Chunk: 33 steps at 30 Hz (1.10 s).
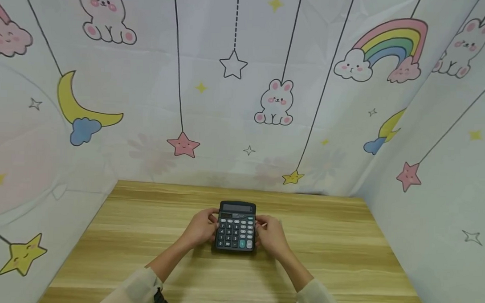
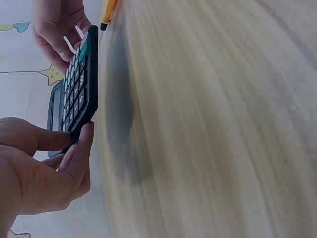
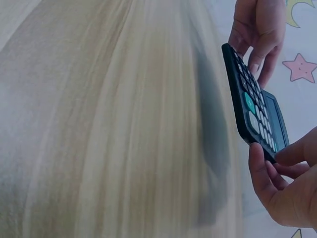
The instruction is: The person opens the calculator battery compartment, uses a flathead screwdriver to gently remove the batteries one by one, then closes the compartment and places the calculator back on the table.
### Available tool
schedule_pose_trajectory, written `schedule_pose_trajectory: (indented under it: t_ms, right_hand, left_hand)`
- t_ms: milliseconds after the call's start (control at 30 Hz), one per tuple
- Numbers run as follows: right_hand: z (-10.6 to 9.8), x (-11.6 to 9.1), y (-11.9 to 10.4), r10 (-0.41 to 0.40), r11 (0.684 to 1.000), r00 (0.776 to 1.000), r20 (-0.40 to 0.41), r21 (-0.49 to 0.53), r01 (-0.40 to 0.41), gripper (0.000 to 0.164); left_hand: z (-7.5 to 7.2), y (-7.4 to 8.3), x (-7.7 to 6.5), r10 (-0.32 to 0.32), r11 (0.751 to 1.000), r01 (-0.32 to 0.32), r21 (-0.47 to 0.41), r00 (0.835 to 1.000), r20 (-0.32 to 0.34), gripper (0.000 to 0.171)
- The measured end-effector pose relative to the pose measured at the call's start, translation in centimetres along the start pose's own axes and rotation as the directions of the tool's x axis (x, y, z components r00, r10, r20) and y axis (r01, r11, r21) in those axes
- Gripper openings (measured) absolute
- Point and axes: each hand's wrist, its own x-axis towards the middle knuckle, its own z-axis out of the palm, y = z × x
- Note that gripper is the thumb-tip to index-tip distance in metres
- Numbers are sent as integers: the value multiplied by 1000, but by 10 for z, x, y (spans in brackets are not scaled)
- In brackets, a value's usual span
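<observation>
A black desk calculator (image 1: 236, 227) with dark and pale keys, one of them green, is held between both hands just above the wooden tabletop. Its left edge is pinched by the left hand (image 1: 201, 226), thumb on the upper side and fingers beneath, as the left wrist view shows. On the opposite edge the right hand (image 1: 271, 235) grips in the same way, with its thumb (image 3: 292, 152) at the key side. A gap and a soft shadow lie under the calculator in both wrist views. The display faces up at the far end.
The wooden table (image 1: 152, 210) meets a pale cartoon-printed curtain (image 1: 218, 164) at the back, with more of it along both sides. A yellow stick-like thing with a black tip (image 2: 108, 12) shows beyond the calculator in the left wrist view; its kind is unclear.
</observation>
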Motion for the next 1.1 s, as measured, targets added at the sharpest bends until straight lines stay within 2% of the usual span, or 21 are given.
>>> schedule_pose_trajectory:
  t_ms: [300,767,967,1100]
  right_hand:
    - [-7,-2,-14,25,998,1000,18,51,-25,38]
    - [-11,-3,-19,82,994,996,42,63,-85,44]
    - [-14,-5,-23,102,992,994,43,65,-105,48]
    - [-15,-6,-28,105,993,993,51,41,-107,50]
  left_hand:
    - [-3,9,-2,19,1000,-19,-9,999,-30,48]
    - [-2,16,0,-14,999,12,-45,998,-54,47]
    - [-1,24,-3,-8,995,1,-98,997,-75,47]
    - [-1,27,-4,4,997,-12,-82,996,-94,51]
